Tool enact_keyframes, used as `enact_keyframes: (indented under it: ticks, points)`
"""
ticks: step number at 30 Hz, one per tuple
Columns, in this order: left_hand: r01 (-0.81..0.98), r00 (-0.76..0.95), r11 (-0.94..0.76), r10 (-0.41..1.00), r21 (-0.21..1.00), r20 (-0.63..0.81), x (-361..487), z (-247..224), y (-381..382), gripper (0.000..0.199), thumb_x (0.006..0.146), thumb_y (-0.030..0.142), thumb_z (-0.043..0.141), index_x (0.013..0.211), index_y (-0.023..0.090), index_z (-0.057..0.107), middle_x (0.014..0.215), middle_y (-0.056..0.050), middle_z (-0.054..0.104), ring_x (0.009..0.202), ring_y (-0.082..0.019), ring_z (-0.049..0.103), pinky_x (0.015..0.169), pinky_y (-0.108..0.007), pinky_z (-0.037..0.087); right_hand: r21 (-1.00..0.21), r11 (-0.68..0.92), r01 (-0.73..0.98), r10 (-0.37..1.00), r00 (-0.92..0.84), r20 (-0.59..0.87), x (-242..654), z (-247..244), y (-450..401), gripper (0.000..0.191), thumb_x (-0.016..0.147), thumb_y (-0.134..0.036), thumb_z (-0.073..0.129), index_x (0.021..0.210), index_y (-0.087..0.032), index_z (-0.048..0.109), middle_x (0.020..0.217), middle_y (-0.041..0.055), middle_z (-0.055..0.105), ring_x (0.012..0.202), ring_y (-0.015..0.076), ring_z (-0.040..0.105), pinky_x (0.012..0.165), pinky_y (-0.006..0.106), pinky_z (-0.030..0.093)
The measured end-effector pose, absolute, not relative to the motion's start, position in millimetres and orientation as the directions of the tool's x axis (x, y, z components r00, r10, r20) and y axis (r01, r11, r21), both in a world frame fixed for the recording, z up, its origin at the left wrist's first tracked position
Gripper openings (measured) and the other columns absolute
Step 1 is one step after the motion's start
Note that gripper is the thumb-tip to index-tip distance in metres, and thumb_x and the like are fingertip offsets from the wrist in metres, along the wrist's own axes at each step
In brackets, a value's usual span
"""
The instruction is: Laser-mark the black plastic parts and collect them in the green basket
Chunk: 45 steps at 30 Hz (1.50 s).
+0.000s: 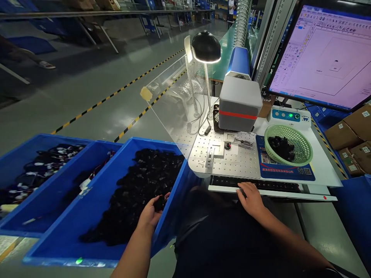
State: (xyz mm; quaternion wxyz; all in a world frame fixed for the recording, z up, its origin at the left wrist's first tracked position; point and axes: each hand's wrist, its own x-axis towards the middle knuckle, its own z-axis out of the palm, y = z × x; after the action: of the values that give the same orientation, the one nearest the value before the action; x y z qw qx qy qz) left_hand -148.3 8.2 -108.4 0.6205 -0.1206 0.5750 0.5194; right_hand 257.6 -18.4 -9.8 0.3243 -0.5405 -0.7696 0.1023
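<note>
My left hand (150, 214) is inside the blue bin (171, 181), its fingers curled round a small black part (160, 203). Beneath and beyond it lies a heap of similar black parts (142, 177); their exact kind is too dark to make out. My right hand (251, 200) rests palm down with fingers stretched out on the front edge of a black keyboard (232, 181). A small round black piece (227, 146) sits by the metal brackets on the perforated plate (197, 156), under a grey machine head (240, 100).
A green basket (305, 150) with black parts stands on a blue mat (286, 173). A lit lamp (206, 47) and a clear panel (171, 112) stand left of the machine. The monitor (324, 58) is at right. Another blue bin (55, 193) holds cables. Cartons (356, 127) are stacked right.
</note>
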Motion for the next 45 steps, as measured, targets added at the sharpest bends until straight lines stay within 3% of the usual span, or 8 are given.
enact_keyframes:
  ticks: [8,14,19,25,31,37,41,45]
  points:
    - [-0.767,-0.266,0.393,0.525,0.507,-0.809,-148,-105,7,0.017,0.081,0.012,0.056,0.093,0.015,0.066,0.078,-0.006,0.069,0.06,-0.016,0.065,0.053,-0.027,0.057,-0.556,0.452,0.698,0.85,-0.149,0.505,257,26,17,0.019,0.093,-0.028,0.057,0.109,-0.023,0.067,0.1,0.0084,0.071,0.094,0.0242,0.064,0.087,0.044,0.052]
    - [-0.774,-0.242,0.399,0.53,0.491,-0.813,-153,-109,5,0.016,0.086,0.018,0.049,0.088,0.013,0.064,0.077,-0.009,0.068,0.061,-0.016,0.064,0.053,-0.026,0.056,-0.636,0.29,0.715,0.909,0.001,0.416,271,28,92,0.024,0.09,-0.034,0.055,0.101,-0.018,0.069,0.083,0.0051,0.069,0.069,0.0182,0.06,0.072,0.035,0.051]
    - [-0.809,-0.139,0.425,0.532,0.405,-0.835,-157,-112,6,0.025,0.082,0.016,0.047,0.096,0.006,0.066,0.074,-0.011,0.065,0.06,-0.016,0.063,0.055,-0.027,0.057,-0.642,0.133,0.755,0.943,0.102,0.315,278,12,120,0.025,0.088,-0.035,0.054,0.095,-0.02,0.072,0.083,0.0047,0.07,0.073,0.0196,0.062,0.068,0.032,0.047]
    - [-0.773,-0.269,0.39,0.512,0.5,-0.815,-153,-110,9,0.014,0.078,0.01,0.055,0.088,0.015,0.063,0.077,-0.006,0.067,0.065,-0.017,0.065,0.057,-0.028,0.058,-0.581,0.188,0.792,0.931,0.045,0.362,277,11,113,0.025,0.09,-0.035,0.052,0.095,-0.02,0.071,0.08,0.0042,0.068,0.074,0.02,0.061,0.07,0.032,0.046]
    - [-0.771,-0.263,0.378,0.545,0.513,-0.796,-152,-112,8,0.019,0.081,0.008,0.051,0.094,0.015,0.063,0.084,-0.008,0.069,0.072,-0.018,0.067,0.062,-0.03,0.059,-0.531,0.19,0.826,0.932,0.018,0.361,275,15,112,0.025,0.091,-0.034,0.051,0.095,-0.02,0.071,0.08,0.0042,0.066,0.074,0.0201,0.06,0.07,0.032,0.045]
    - [-0.822,-0.087,0.418,0.578,0.386,-0.811,-157,-110,7,0.029,0.091,0.024,0.046,0.106,0.008,0.064,0.078,-0.009,0.065,0.063,-0.017,0.061,0.054,-0.028,0.056,-0.514,0.178,0.839,0.936,0.016,0.351,274,16,111,0.025,0.091,-0.034,0.05,0.094,-0.02,0.071,0.081,0.0044,0.066,0.074,0.0198,0.06,0.07,0.032,0.044]
    - [-0.83,-0.153,0.377,0.556,0.412,-0.817,-156,-106,7,0.029,0.094,0.032,0.044,0.098,0.011,0.064,0.075,-0.008,0.063,0.059,-0.016,0.059,0.049,-0.025,0.052,-0.525,0.158,0.836,0.942,0.032,0.334,275,13,113,0.024,0.09,-0.035,0.051,0.093,-0.02,0.071,0.082,0.0043,0.067,0.075,0.02,0.06,0.071,0.032,0.044]
    - [-0.832,-0.196,0.338,0.563,0.44,-0.803,-153,-100,8,0.019,0.092,0.028,0.049,0.092,0.016,0.063,0.072,-0.005,0.061,0.059,-0.015,0.059,0.047,-0.024,0.05,-0.581,0.121,0.804,0.949,0.079,0.306,267,15,126,0.025,0.088,-0.034,0.054,0.098,-0.019,0.071,0.082,0.0044,0.068,0.075,0.0204,0.061,0.072,0.031,0.045]
